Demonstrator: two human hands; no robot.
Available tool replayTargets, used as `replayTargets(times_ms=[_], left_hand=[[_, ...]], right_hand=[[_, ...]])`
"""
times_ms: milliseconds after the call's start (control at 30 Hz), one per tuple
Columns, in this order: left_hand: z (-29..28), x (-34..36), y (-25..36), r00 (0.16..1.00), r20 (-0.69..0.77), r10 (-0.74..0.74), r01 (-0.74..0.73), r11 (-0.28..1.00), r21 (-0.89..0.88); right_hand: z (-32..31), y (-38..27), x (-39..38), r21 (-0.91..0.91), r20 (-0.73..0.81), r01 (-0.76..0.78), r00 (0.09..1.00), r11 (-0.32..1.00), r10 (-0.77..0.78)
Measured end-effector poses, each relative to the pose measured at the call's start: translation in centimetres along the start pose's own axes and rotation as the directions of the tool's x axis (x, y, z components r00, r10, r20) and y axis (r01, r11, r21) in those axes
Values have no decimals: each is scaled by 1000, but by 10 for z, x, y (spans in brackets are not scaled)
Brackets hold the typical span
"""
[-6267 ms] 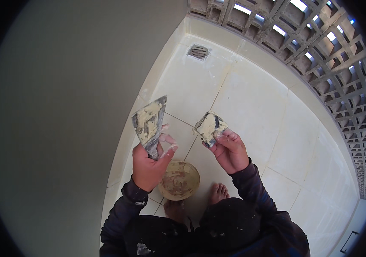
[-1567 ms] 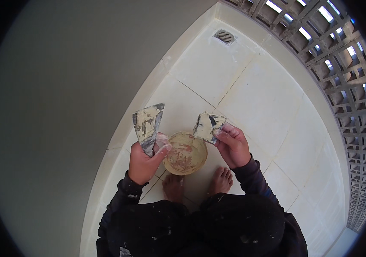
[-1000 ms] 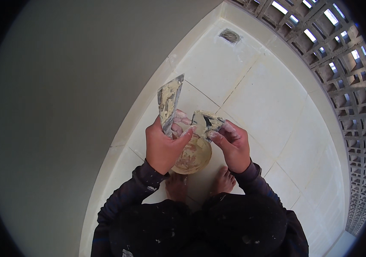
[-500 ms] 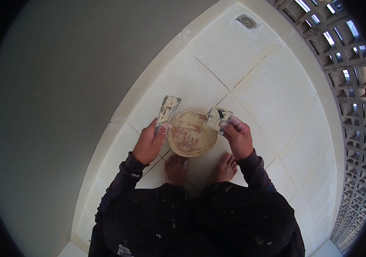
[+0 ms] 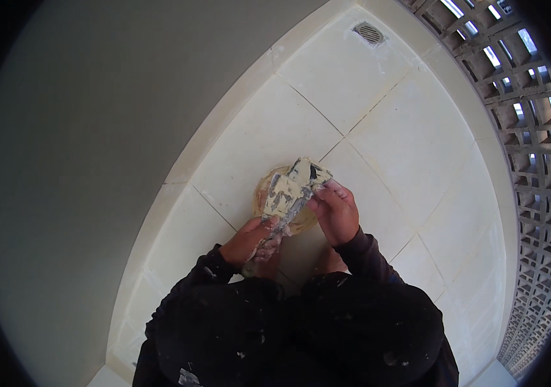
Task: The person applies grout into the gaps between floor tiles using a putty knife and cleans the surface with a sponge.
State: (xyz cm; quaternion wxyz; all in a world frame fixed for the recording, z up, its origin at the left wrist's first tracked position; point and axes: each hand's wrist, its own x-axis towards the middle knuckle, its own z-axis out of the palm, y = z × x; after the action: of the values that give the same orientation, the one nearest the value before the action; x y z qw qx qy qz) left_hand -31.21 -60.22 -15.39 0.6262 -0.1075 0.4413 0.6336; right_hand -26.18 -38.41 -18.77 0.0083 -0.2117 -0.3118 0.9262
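My left hand (image 5: 250,241) grips a putty knife (image 5: 284,195) whose wide blade is smeared with cream-coloured paste. In my right hand (image 5: 337,216), pinched between thumb and fingers, is a small flat scraper (image 5: 304,171), also coated with paste and showing dark patches. The two blades meet or overlap over a round paste-smeared bowl (image 5: 304,224). Most of the bowl is hidden beneath the tools and hands; its left edge and lower right part still show. Whether the blades press together cannot be told.
Large pale floor tiles (image 5: 411,155) surround the bowl, close in front of my bare feet. A plain grey wall (image 5: 108,142) rises at the left. A pierced block screen (image 5: 533,193) lines the right. A floor drain (image 5: 369,33) sits in the far corner.
Both hands have come together over the bowl. The left putty knife has swung right and tilted toward the scraper, which has shifted left. The tools, held apart before, now meet or overlap.
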Motion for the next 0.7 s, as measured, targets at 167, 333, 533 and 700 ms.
replayTargets(times_ms=[167,333,533,700], left_hand=[[5,6,10,1000,22,-3,3,1000,4],[6,0,24,997,-21,78,-81,981,-176],[-17,1,24,950,-224,219,-179,966,184],[-72,22,-29,512,-269,816,67,275,959]], right_hand=[[-12,0,0,65,120,43,991,997,-51],[-19,15,-19,-10,198,-75,977,997,75],[-67,-25,-19,-529,33,148,988,835,-154],[-41,-27,-7,-961,278,274,952,-43,-125]])
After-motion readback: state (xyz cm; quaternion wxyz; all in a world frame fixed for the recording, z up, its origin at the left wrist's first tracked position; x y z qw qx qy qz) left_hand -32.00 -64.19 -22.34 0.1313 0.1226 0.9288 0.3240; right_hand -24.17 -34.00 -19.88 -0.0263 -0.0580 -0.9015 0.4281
